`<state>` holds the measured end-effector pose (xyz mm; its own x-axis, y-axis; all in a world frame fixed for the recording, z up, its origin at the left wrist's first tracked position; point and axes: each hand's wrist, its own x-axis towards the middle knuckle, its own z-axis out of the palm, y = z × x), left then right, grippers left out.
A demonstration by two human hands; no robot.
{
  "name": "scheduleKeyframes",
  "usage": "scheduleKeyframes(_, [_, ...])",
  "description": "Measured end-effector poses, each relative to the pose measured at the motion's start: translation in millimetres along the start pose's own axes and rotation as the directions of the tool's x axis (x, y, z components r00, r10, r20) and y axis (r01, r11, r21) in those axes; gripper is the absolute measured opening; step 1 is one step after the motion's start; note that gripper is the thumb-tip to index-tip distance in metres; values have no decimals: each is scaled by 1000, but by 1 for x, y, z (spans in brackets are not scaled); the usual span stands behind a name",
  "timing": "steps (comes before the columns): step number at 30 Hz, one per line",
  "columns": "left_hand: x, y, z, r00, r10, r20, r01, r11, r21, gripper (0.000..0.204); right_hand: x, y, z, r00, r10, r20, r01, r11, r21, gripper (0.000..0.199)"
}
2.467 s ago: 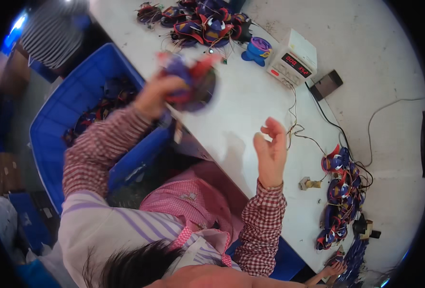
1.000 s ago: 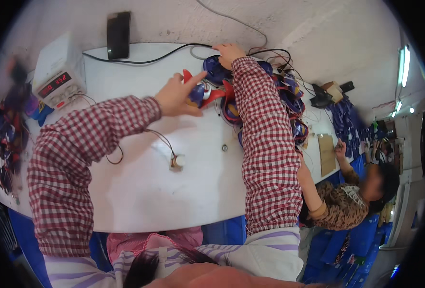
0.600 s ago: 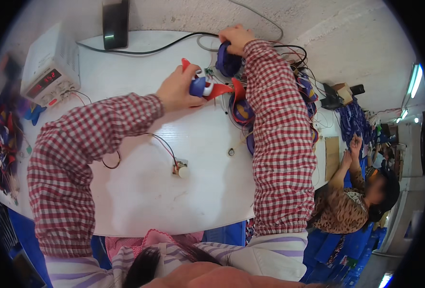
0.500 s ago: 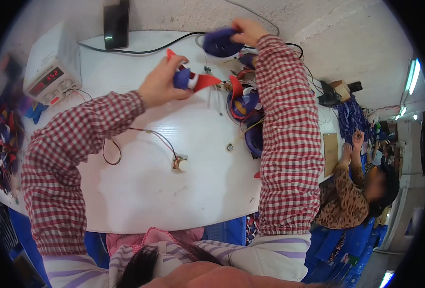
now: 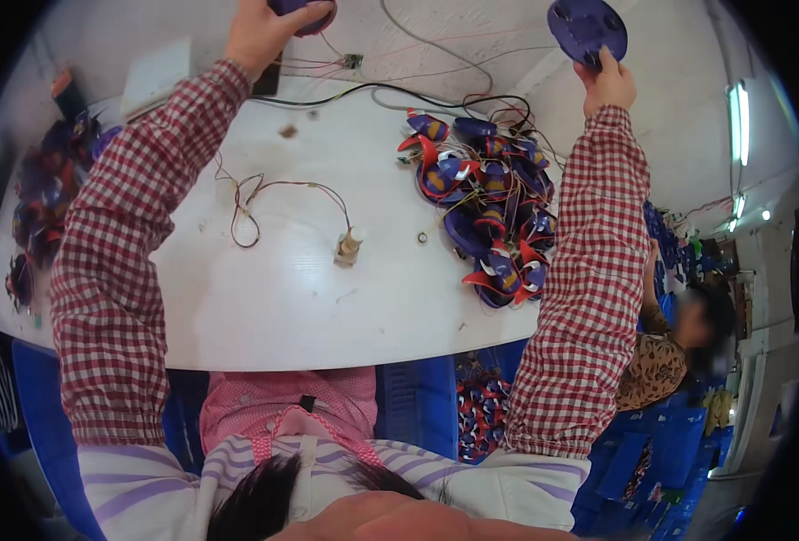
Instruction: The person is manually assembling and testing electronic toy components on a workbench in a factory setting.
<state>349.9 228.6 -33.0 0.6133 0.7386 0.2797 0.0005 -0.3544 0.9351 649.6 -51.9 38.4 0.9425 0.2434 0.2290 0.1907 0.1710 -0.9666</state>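
Observation:
Both my arms in red-checked sleeves are stretched out over the white table (image 5: 291,298). My left hand (image 5: 260,32) is at the top edge, closed on a dark blue rounded part (image 5: 302,11) that trails thin wires. My right hand (image 5: 609,86) holds up a flat blue disc-shaped part (image 5: 587,27) by its lower rim, beyond the table's far right. Between the arms lies a heap of blue, red and white wired parts (image 5: 485,212).
A loose wire loop (image 5: 246,203) and a small beige plug piece (image 5: 349,245) lie mid-table. A white box device (image 5: 156,77) sits far left, near another pile of coloured parts (image 5: 43,194). A seated person in a spotted top (image 5: 665,361) works at right. Blue crates (image 5: 652,451) stand below.
My hands have pulled apart: the left hand has lifted the rounded part away toward the far edge, and the right hand has raised a blue disc high above the heap.

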Motion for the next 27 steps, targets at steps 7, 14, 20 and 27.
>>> scheduleKeyframes(7, [15, 53, -126, 994, 95, -45, -102, 976, -191, 79, -61, -43, 27, 969, 92, 228, -89, 996, -23, 23])
scheduleKeyframes(14, [-170, 258, -292, 904, 426, 39, -425, 905, -19, 81, -321, -229, 21, 830, 51, 555, 16, 993, -116, 24])
scheduleKeyframes(20, [-302, 283, -305, 859, 481, 175, -453, 874, -177, 66, -498, -263, 5, 779, 323, 538, -267, 946, -182, 18])
scheduleKeyframes(27, [-318, 99, -298, 944, 321, 75, -330, 915, 232, 62, -548, -130, 16, 716, 542, 440, -540, 829, -144, 23])
